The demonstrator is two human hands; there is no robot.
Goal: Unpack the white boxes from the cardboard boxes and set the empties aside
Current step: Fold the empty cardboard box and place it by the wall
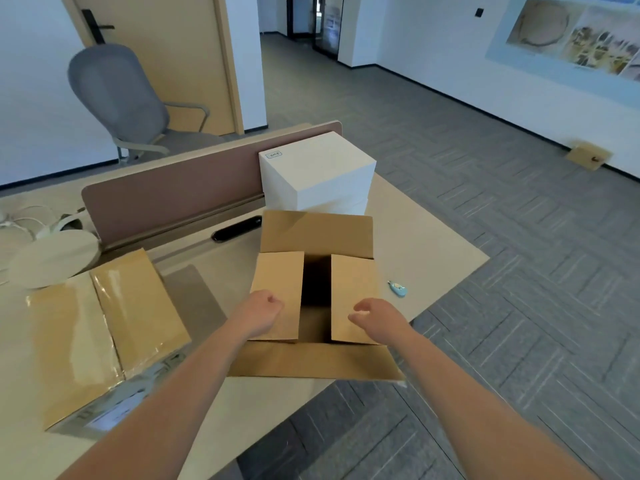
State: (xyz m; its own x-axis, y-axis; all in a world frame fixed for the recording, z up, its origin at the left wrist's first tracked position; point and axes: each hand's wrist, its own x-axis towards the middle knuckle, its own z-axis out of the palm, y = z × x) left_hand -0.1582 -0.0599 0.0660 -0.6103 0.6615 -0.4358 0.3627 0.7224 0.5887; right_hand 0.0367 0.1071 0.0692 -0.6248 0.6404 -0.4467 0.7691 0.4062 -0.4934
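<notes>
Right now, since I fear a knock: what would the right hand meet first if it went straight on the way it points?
Probably the right inner flap of the open cardboard box, right under the right hand; past it, the dark gap. Depth is unclear.

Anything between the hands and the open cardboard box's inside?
Yes. On the open cardboard box, the left flap and right flap lie folded over the opening, leaving a dark gap. The left hand and right hand are at them.
</notes>
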